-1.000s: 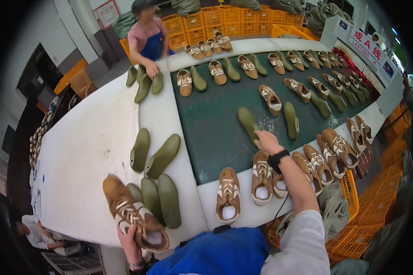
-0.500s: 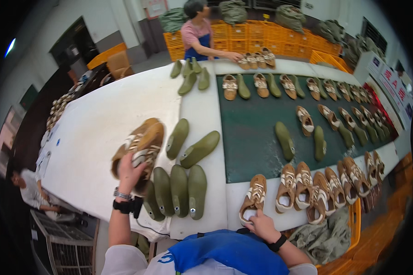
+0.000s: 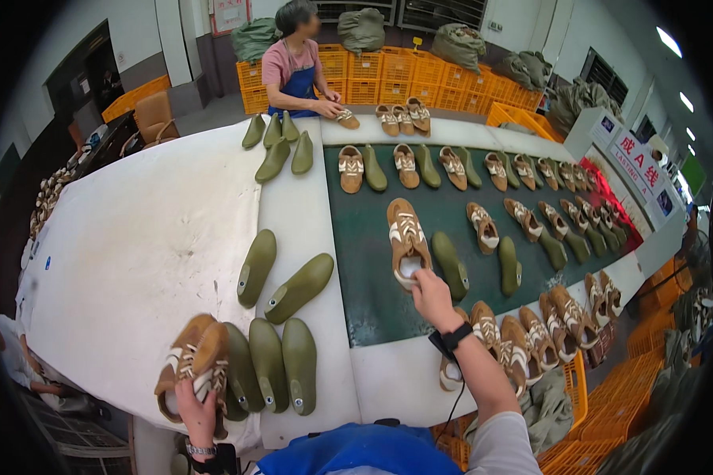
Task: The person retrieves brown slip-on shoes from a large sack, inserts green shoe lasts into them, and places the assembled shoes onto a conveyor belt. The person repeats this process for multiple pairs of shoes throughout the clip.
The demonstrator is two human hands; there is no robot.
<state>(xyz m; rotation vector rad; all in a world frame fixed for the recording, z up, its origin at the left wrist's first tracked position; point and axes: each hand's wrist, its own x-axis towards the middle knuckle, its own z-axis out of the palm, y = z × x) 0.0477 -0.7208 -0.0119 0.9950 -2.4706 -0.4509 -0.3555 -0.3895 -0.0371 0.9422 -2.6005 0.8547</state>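
My left hand (image 3: pixel 196 405) grips brown-and-white sneakers (image 3: pixel 188 348), apparently two held together, at the near left of the white table. Just right of them stand several olive-green shoe lasts (image 3: pixel 299 364), and two more lasts (image 3: pixel 257 269) lie farther off. My right hand (image 3: pixel 434 302) pinches the heel of a single brown sneaker (image 3: pixel 406 229), its toe pointing away, over the green belt. To the right of that sneaker lies a green last (image 3: pixel 449 265). I cannot tell whether the sneaker touches the belt.
Rows of sneakers and lasts run along the green belt (image 3: pixel 364 273). More sneakers (image 3: pixel 515 348) line its near white edge. Across the table a co-worker (image 3: pixel 293 71) handles a sneaker (image 3: pixel 346 119). Orange crates (image 3: pixel 364 75) stand behind; others are at the right.
My right hand has carried a sneaker from the near white edge forward onto or over the green belt. My left hand has come nearer with its sneakers. The view has turned right.
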